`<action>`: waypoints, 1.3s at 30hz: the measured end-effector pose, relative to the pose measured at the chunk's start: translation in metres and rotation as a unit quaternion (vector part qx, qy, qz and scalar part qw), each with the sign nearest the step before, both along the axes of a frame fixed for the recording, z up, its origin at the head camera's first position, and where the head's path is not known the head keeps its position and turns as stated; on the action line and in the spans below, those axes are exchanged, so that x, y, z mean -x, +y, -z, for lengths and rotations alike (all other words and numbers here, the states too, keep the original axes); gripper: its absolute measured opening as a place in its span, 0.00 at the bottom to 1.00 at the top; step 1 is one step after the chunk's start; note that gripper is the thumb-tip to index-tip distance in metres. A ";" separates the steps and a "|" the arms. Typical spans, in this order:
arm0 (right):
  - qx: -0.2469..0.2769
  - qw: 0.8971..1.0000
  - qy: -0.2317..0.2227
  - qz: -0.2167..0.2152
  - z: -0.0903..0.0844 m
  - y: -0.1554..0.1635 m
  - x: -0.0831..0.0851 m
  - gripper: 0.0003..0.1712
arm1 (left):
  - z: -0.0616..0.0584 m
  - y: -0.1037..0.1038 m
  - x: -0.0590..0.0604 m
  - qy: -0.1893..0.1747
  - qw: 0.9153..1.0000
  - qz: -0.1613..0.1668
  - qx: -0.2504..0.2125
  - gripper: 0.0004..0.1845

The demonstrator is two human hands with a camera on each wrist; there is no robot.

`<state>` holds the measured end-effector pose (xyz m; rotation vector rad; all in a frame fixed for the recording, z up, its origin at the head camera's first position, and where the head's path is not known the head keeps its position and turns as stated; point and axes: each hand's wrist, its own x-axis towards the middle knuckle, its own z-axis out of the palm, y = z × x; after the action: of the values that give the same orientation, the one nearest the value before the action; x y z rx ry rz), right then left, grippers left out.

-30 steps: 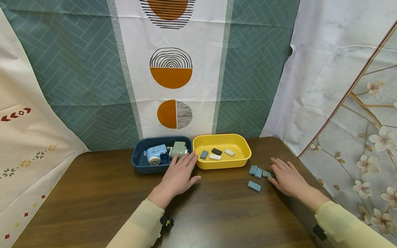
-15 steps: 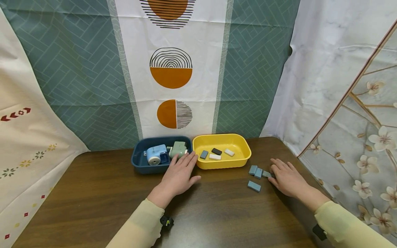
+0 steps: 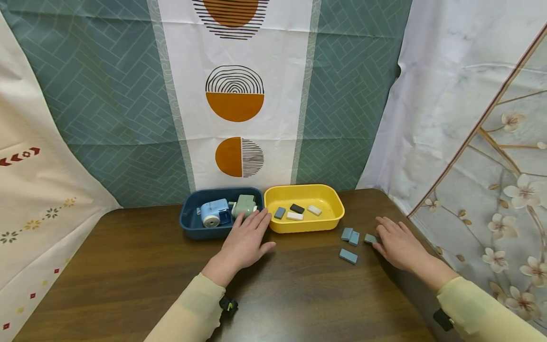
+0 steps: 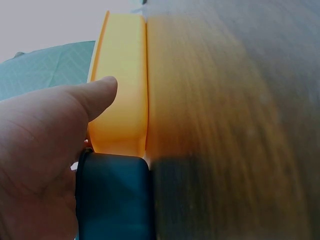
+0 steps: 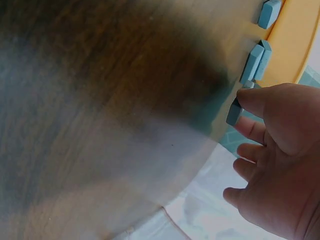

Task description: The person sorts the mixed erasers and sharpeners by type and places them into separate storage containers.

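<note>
My left hand [image 3: 248,235] lies flat on the brown table, fingers straight, their tips at the rims of the dark blue tray [image 3: 201,232] and the yellow tray [image 3: 305,227]. The left wrist view shows the left hand [image 4: 45,135] beside the yellow tray [image 4: 122,75] and the blue tray [image 4: 115,195]. My right hand [image 3: 397,242] rests to the right, its thumb and forefinger pinching a small blue-grey eraser [image 3: 370,239]. In the right wrist view this eraser [image 5: 234,112] sticks out between the right hand's [image 5: 280,150] thumb and forefinger.
Three more blue-grey erasers [image 3: 346,233] [image 3: 353,237] [image 3: 348,256] lie loose left of my right hand. The yellow tray holds several erasers, one black [image 3: 297,208]. The blue tray holds a blue sharpener [image 3: 212,212] and a green one [image 3: 245,205]. Curtains hang behind; the table's right edge [image 3: 410,223] is close.
My right hand has shifted slightly to the right, drawing the pinched eraser away from the two beside it. The left hand has not moved.
</note>
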<state>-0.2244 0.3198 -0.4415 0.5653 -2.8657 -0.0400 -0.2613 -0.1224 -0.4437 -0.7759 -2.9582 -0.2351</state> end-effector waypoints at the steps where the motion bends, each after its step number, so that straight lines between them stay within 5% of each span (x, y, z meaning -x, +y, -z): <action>1: 0.000 1.000 0.000 0.000 -0.001 0.000 0.000 0.16 | 0.000 0.000 0.000 0.000 1.000 0.000 -0.001 0.46; 39: 0.025 0.996 0.065 -0.057 -0.044 -0.026 0.006 0.14 | 0.001 0.000 0.000 0.007 1.000 0.003 -0.002 0.45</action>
<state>-0.2306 0.2937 -0.3978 0.6903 -2.6965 0.0124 -0.2618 -0.1225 -0.4450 -0.7825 -2.9416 -0.2333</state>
